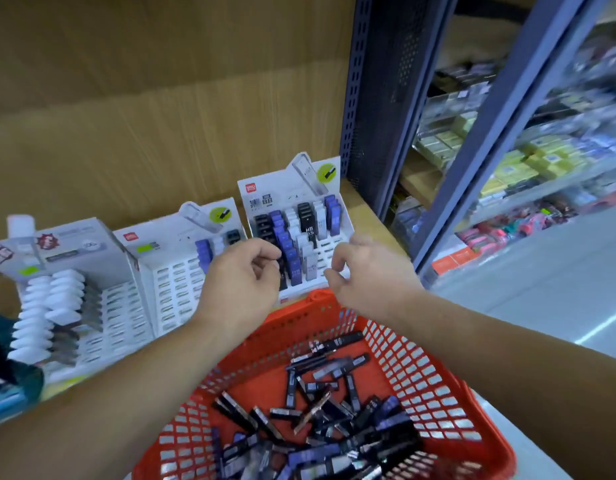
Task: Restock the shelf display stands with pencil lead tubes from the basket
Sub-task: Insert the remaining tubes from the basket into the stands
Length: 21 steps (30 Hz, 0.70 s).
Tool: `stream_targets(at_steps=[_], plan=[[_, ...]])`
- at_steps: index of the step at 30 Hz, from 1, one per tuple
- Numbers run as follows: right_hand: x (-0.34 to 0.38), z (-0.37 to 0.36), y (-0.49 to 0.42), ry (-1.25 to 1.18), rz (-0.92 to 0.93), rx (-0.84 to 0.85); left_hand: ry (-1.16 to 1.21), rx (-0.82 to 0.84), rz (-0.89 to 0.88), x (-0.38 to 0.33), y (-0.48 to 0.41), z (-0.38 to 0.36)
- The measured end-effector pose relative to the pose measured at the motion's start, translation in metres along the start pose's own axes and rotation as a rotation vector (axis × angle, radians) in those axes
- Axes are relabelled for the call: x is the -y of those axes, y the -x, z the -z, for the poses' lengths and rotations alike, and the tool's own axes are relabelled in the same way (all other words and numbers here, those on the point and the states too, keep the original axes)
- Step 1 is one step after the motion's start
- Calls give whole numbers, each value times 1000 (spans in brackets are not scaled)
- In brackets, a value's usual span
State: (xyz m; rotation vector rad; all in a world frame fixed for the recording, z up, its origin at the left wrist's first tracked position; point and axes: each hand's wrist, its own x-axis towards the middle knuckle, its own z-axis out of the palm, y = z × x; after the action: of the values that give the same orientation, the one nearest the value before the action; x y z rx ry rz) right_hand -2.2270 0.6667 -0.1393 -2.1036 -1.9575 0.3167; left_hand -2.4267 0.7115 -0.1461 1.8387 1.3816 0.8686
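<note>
Reaching over the basket (pixel 420 393) to the display stand (pixel 289 188) at the shelf's (pixel 365 216) right edge.
Left hand (pixel 244 271), right hand (pixel 365 268): fingers curled beside its tubes (pixel 292 252); grip unclear.

This is a shop, most likely one for stationery. Card display stands (pixel 285 192) with rows of small tubes (pixel 289 251) stand on a wooden shelf (pixel 363 211). To the right, blue metal racks (pixel 500 109) hold many packed goods (pixel 528 168). A red basket (pixel 420 375) holds more tubes.
</note>
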Motion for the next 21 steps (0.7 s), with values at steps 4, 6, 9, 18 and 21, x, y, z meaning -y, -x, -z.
stream_targets(at_steps=[4,6,9,18,21], plan=[[-1,-33,71,59,-138,420,29,142,106,30,64,-26],[-5,-60,96,19,-269,566,-37,287,214,64,96,-44],[-21,-109,122,-172,-545,655,-168,504,470,117,142,-71],[-86,-267,126,-460,-1458,458,-448,387,926,205,182,-102],[-54,-253,113,-286,-1408,386,-440,297,950,205,175,-115]])
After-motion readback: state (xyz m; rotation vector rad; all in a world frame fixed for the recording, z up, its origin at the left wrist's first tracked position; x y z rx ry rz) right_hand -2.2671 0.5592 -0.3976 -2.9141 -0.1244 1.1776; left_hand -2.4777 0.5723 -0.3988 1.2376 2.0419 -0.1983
